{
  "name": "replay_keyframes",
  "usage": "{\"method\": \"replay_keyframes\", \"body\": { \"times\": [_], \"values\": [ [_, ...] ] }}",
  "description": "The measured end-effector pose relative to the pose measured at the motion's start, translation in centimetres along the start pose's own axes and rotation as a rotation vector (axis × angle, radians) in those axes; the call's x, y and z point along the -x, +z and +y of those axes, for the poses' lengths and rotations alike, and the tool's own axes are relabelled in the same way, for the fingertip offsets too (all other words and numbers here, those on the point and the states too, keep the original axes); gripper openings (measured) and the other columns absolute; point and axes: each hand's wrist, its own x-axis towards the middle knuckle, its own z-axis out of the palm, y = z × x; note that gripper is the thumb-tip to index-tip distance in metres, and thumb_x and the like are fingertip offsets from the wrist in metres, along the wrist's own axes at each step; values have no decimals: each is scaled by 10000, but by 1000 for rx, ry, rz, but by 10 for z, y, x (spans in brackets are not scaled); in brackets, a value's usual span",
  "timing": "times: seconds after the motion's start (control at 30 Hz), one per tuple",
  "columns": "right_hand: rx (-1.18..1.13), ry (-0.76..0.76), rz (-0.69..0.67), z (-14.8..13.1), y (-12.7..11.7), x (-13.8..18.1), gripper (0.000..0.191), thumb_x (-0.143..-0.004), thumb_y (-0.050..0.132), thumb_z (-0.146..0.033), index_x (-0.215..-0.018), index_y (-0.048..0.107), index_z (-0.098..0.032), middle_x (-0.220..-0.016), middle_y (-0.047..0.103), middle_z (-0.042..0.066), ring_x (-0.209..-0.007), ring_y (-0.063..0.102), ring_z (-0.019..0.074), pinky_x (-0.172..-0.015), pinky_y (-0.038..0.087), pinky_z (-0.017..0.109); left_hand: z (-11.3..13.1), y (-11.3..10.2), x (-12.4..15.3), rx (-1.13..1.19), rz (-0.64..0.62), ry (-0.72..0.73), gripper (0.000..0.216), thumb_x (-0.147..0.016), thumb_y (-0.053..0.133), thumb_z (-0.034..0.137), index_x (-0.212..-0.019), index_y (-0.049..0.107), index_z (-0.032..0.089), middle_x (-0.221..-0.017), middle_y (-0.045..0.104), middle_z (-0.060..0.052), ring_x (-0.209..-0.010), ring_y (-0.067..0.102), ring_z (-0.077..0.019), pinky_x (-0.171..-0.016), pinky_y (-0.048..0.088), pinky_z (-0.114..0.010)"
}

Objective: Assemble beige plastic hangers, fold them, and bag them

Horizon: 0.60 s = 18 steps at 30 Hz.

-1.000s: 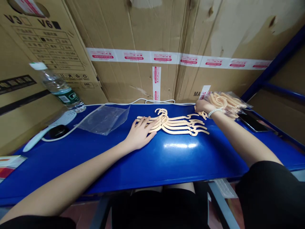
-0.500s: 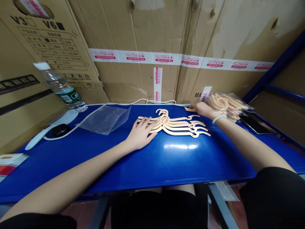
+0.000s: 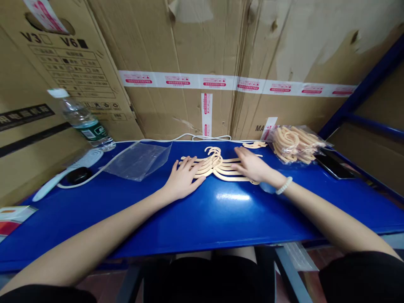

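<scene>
Several small peach plastic hangers lie stacked in a row on the blue table. My left hand rests flat and open on the left ends of the hangers. My right hand, with a white bead bracelet at the wrist, lies flat and open over their right ends. One loose hanger lies apart behind them. A clear bag full of the same hangers sits at the back right.
An empty clear plastic bag lies at the left, with a water bottle, a white cable and a black object beyond it. A phone lies at the right. Cardboard boxes wall in the back.
My right hand came back from the bag of hangers at the back right, left one hanger on the table, and now lies over the right ends of the stack. My left hand stayed put.
</scene>
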Motion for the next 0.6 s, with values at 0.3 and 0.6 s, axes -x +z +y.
{"method": "replay_keyframes", "body": {
  "times": [0.3, 0.6],
  "values": [
    [-38, -67, -48, -21, 17, 29, 963, -987, 350, -744, -1530, 351, 51, -1563, 351, 322, -1467, 331, 431, -1206, 301, 559, -1, -4, -9, 25, -140, -36, 707, -992, 397, 647, -1607, 279, 317, -1681, 229, -128, -1544, 205, -403, -1205, 264, -612],
    [-65, -39, -90, 29, 19, 32, 749, -1057, 254, -571, -1554, 349, -18, -1591, 349, 254, -1490, 306, 379, -1202, 323, 552, 18, 4, -46, 92, -146, 16, 687, -1021, 328, 633, -1617, 244, 302, -1671, 253, -166, -1556, 184, -376, -1225, 214, -583]
  ]
}}
